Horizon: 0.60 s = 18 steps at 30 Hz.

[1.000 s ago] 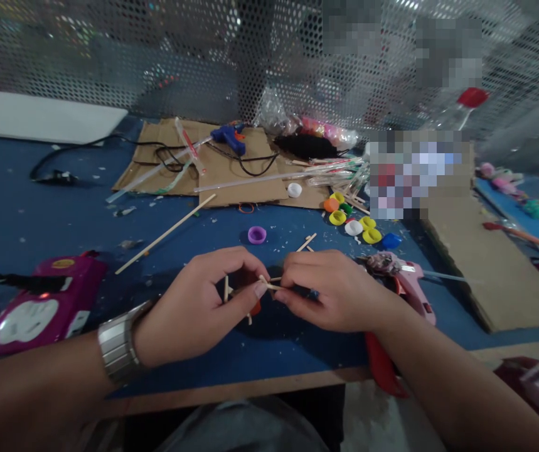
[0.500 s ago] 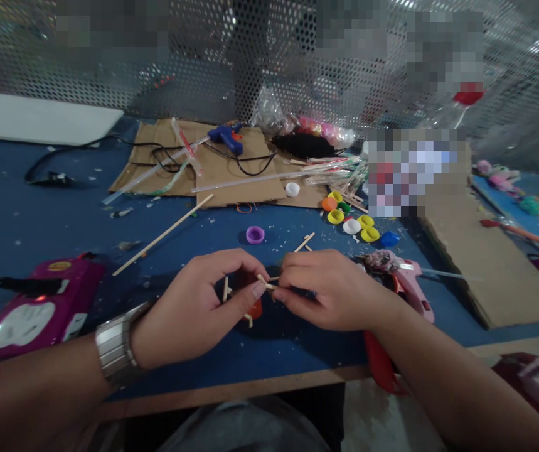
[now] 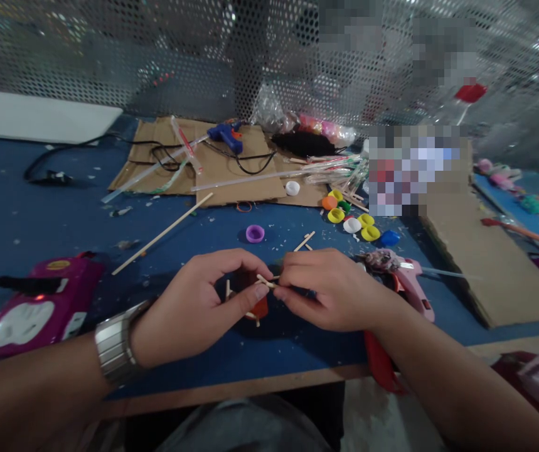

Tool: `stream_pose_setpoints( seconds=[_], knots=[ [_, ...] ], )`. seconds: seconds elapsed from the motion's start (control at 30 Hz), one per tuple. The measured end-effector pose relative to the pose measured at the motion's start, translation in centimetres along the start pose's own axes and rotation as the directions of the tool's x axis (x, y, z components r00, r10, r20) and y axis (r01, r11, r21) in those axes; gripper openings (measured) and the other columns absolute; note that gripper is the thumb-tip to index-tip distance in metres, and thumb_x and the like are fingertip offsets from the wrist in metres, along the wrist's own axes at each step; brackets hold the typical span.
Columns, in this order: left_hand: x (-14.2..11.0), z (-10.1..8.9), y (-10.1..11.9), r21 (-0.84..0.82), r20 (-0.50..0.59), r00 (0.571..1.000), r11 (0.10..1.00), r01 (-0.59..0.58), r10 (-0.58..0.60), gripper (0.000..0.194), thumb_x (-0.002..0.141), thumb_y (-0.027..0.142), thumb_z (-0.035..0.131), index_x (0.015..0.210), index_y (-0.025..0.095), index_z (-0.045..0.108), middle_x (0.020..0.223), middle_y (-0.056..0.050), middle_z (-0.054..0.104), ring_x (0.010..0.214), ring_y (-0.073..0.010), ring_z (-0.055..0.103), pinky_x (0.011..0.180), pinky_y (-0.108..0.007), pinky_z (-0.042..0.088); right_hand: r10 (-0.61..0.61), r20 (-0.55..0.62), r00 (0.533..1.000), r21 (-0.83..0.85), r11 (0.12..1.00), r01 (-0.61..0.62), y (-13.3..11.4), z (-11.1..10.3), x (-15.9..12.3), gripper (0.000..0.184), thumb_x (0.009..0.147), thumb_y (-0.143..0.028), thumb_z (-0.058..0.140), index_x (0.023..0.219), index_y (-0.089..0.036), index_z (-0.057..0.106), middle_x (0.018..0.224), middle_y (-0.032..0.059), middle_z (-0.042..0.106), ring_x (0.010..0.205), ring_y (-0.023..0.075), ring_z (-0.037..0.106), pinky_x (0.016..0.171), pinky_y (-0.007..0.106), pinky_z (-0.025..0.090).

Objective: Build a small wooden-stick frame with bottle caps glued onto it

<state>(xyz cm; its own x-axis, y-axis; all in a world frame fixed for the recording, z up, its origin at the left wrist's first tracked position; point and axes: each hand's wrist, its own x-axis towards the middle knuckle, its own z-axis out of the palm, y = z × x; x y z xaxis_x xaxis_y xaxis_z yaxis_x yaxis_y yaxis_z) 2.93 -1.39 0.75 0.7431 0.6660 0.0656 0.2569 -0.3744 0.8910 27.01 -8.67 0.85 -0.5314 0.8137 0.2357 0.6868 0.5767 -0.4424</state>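
Low over the blue table, my left hand point(image 3: 213, 292) pinches short wooden sticks point(image 3: 266, 282) between thumb and fingertips. Facing it, my right hand point(image 3: 325, 289) grips the other end of these sticks, so both hands meet on the same piece. Below my left thumb shows an orange cap point(image 3: 260, 306) with bits of wooden stick beside it, partly hidden by the hand; whether it is joined to the held sticks I cannot tell. Just beyond my hands lie a purple bottle cap point(image 3: 255, 233) and short cut sticks point(image 3: 305, 241).
To the right are a pink glue gun point(image 3: 413, 282) and a cardboard sheet point(image 3: 495, 263). A magenta box point(image 3: 43, 301) with a lit lamp is at left, a long stick point(image 3: 160, 235) behind it. A blue glue gun point(image 3: 226, 136) rests on cardboard; several coloured caps point(image 3: 370, 233) lie nearby.
Both hands keep their hold in nearly the same place. The orange cap and stick bits under my left thumb have shifted slightly to the right and show more.
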Motion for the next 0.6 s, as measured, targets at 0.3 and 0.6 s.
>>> stream_pose_setpoints(
  seconds=[0.3, 0.6],
  knots=[
    [-0.2, -0.1, -0.1, 0.040, 0.028, 0.992, 0.991, -0.125, 0.124, 0.012, 0.103, 0.024, 0.065, 0.101, 0.024, 0.076, 0.094, -0.002, 0.080, 0.083, -0.0162, 0.076, 0.079, -0.028, 0.060, 0.020, 0.036, 0.999, -0.012, 1.000, -0.020, -0.1, 0.0, 0.0, 0.033, 0.114, -0.032, 0.055, 0.088, -0.020, 0.070, 0.084, 0.0026, 0.067, 0.074, 0.0156, 0.061, 0.066, 0.031, 0.039],
    [-0.1, -0.4, -0.3, 0.030, -0.005, 0.999, 0.999, -0.036, 0.036, 0.012, 0.104, 0.030, 0.064, 0.106, 0.025, 0.075, 0.094, -0.001, 0.079, 0.080, -0.0161, 0.071, 0.076, -0.029, 0.057, 0.065, -0.095, 0.993, 0.117, 0.992, -0.053, 0.5, -1.6, -0.2, 0.042, 0.120, -0.039, 0.041, 0.095, -0.019, 0.068, 0.088, 0.0052, 0.071, 0.082, 0.0182, 0.063, 0.075, 0.032, 0.045]
  ],
)
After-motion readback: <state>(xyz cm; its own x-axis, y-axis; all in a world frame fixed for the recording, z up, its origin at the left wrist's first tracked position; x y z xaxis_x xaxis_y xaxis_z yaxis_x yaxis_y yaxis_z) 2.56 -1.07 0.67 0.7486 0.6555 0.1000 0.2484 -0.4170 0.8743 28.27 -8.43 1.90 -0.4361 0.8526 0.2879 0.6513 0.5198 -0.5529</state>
